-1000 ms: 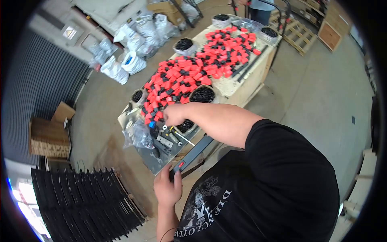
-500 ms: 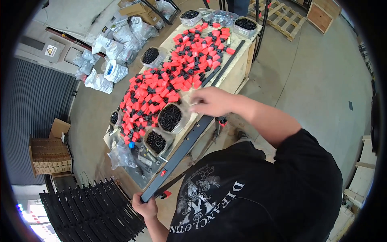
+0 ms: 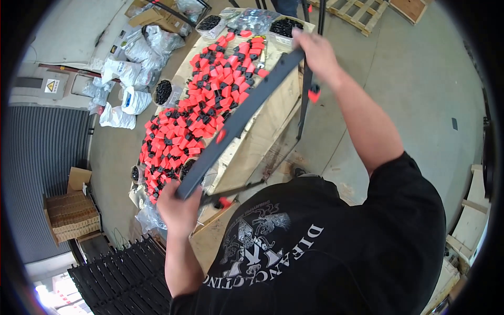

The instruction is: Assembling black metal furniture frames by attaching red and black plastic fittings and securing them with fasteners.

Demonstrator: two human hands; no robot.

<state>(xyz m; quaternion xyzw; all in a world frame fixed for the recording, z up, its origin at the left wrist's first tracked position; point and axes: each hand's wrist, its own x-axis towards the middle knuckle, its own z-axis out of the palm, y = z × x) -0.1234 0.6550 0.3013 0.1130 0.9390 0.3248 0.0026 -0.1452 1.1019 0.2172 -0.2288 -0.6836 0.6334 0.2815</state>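
A long dark metal frame is held up at a slant over the table's right edge, with a small red piece on its upper bar. My left hand is wrapped round the bar's near end. Around its far end, slightly blurred, closes my right hand. Thinner black bars with red fittings hang from the frame on the right side. Beneath and left of it spreads a heap of red and black plastic pieces. The frame partly hides a tub of small black parts near my left hand.
The wooden table carries more tubs of black parts and a wrench. White sacks lie on the floor to the left. Stacked black frames stand at lower left, near flattened cartons. A pallet lies at the back.
The frame has been raised and shifted away from me, over the table's edge. My right hand has gone from beside a tub to its far end; my left hand has moved up with it.
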